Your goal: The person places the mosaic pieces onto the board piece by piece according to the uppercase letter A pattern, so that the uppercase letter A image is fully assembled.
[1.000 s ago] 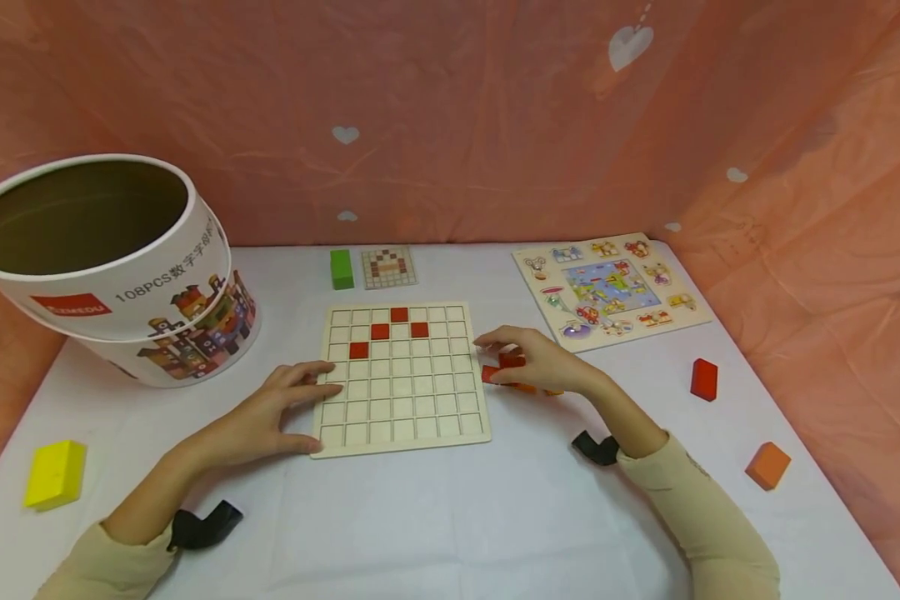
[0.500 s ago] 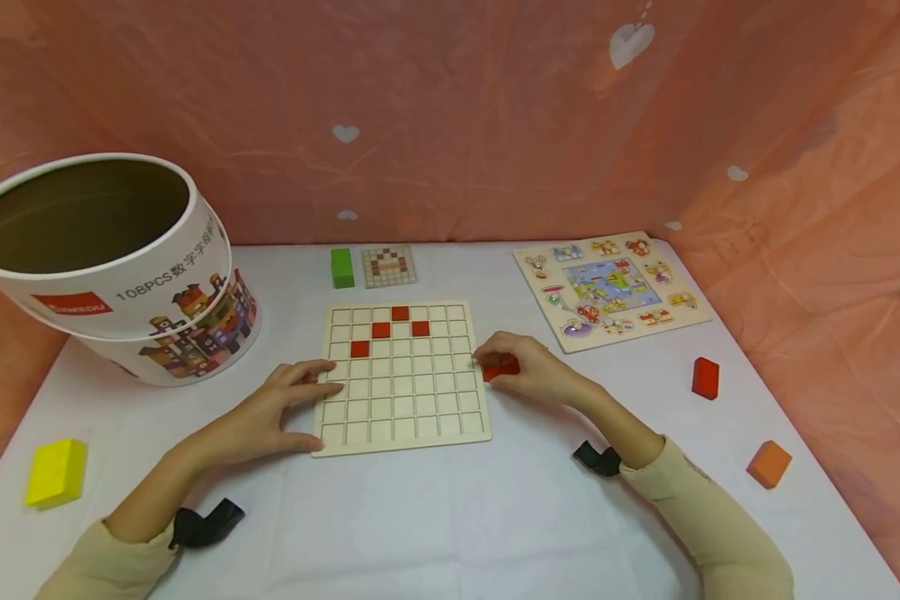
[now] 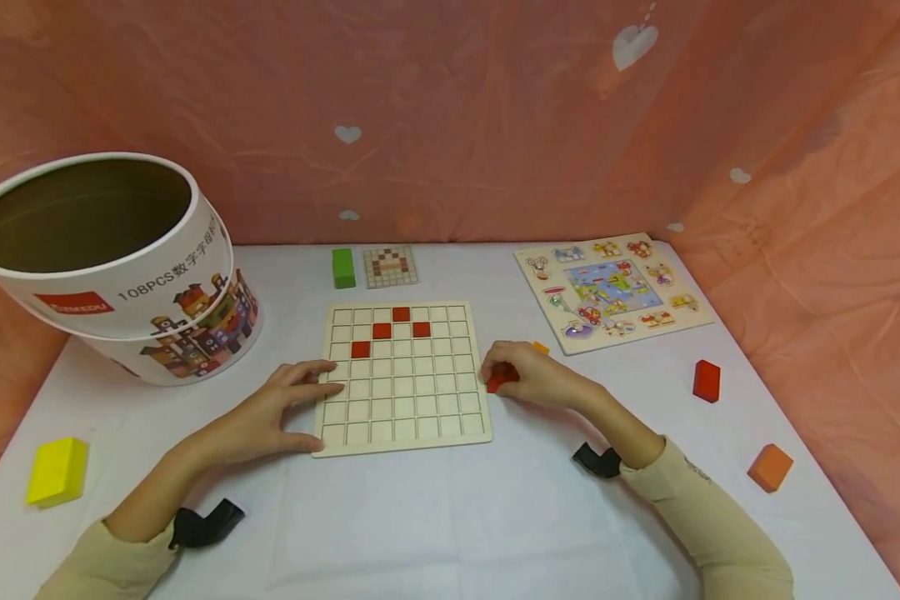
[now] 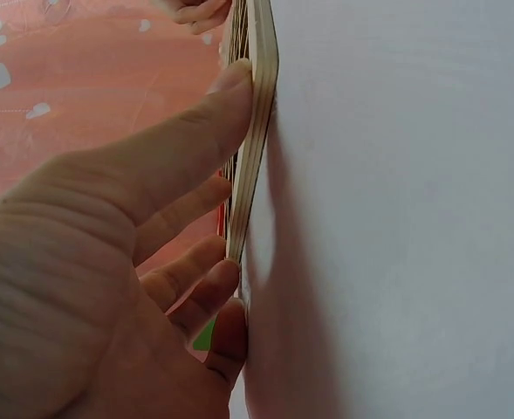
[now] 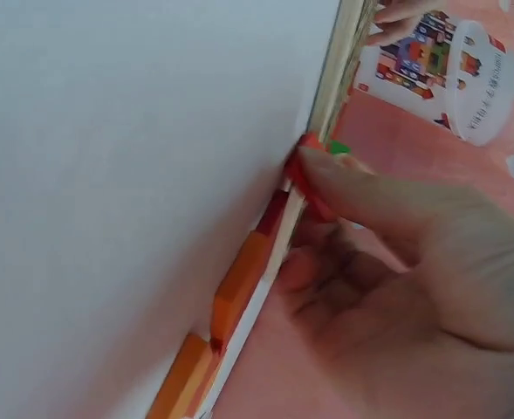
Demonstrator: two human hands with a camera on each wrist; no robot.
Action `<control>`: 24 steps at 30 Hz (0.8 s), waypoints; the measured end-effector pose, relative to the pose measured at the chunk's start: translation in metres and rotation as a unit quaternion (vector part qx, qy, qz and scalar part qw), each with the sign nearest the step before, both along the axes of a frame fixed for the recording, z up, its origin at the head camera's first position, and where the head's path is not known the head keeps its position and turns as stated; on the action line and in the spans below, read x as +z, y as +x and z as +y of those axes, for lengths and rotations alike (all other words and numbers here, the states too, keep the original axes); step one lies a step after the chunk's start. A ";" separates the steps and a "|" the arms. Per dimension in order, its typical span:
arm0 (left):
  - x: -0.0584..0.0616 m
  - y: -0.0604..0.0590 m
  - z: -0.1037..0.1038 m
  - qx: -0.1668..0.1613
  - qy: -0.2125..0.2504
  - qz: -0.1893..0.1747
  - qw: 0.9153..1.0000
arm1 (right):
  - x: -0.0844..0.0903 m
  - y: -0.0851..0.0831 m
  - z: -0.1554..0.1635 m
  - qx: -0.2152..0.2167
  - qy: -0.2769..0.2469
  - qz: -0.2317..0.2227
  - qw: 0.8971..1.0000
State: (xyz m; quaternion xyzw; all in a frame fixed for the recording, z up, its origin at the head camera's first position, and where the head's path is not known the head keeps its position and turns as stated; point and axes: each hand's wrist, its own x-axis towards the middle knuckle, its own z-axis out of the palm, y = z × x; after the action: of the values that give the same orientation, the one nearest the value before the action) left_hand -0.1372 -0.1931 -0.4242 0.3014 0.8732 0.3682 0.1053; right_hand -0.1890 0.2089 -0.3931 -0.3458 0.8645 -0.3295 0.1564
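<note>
A pale wooden grid board (image 3: 403, 410) lies on the white cloth, with several red squares (image 3: 382, 331) in its upper cells. My left hand (image 3: 266, 417) rests at the board's left edge, fingers spread and fairly straight; in the left wrist view the thumb (image 4: 226, 100) touches the rim. Beside the right edge, my right hand (image 3: 534, 374) pinches a small red square tile (image 3: 501, 380). The right wrist view shows the thumb (image 5: 348, 188) against this red tile (image 5: 307, 175). Orange tiles (image 5: 241, 284) lie on the cloth by the hand, mostly hidden under it in the head view.
A large white bucket (image 3: 150, 333) stands at the left. Behind the board are a green block (image 3: 342, 268) and a small pattern card (image 3: 390, 266). A picture puzzle board (image 3: 547, 304) lies back right. Yellow (image 3: 57, 472), red (image 3: 707, 381) and orange (image 3: 770, 467) blocks sit near the sides.
My right hand has drawn its fingers together and moved slightly down over the loose tiles, now pinching a red one. An orange tile shows behind it. My left hand and the board stay put.
</note>
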 end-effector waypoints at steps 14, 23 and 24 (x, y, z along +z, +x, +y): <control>-0.001 0.000 -0.001 -0.002 0.000 0.001 1.000 | 0.013 -0.035 -0.086 0.070 -0.055 -0.053 0.995; -0.002 -0.001 -0.001 -0.004 -0.004 0.008 1.000 | 0.008 -0.033 -0.143 0.067 -0.006 -0.053 0.996; -0.002 -0.001 -0.002 -0.003 -0.003 0.010 1.000 | 0.007 -0.033 -0.146 0.060 -0.008 -0.056 0.997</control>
State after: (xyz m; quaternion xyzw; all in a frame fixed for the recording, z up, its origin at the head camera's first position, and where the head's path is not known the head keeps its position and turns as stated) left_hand -0.1384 -0.1946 -0.4262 0.3075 0.8743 0.3623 0.0990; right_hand -0.2221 0.0628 -0.3859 -0.3794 0.8296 -0.3448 0.2211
